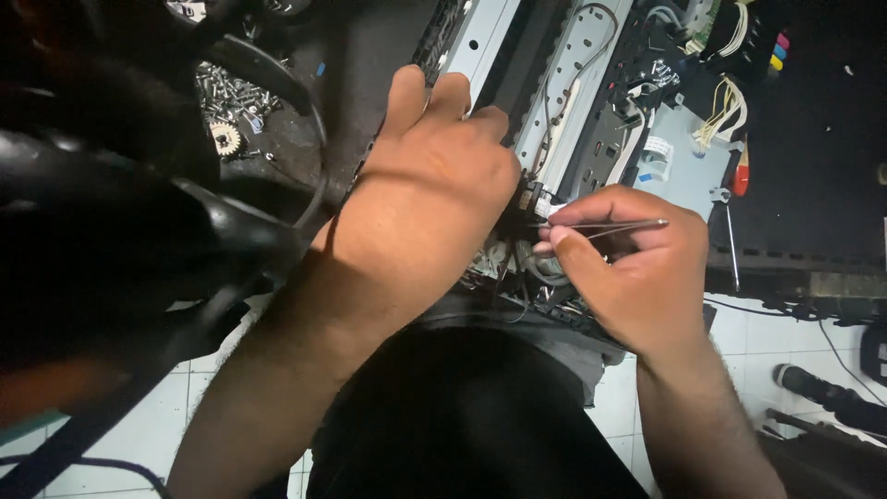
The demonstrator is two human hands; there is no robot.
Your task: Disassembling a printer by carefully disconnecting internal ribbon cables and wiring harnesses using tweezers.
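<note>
An opened printer chassis (591, 102) with metal rails, white ribbon cables and wire bundles lies in front of me. My left hand (425, 185) rests palm down on its near edge, fingers curled over a small dark part; what it grips is hidden. My right hand (637, 259) pinches thin metal tweezers (610, 225) between thumb and fingers, the tips pointing left toward a small connector (531, 199) beside my left hand's knuckles.
A pile of loose screws and a small gear (226, 139) lies at the upper left on a dark surface. A red-handled screwdriver (739, 176) rests on the chassis at right. Black plastic covers (111, 222) fill the left side. White floor tiles (785, 333) show below.
</note>
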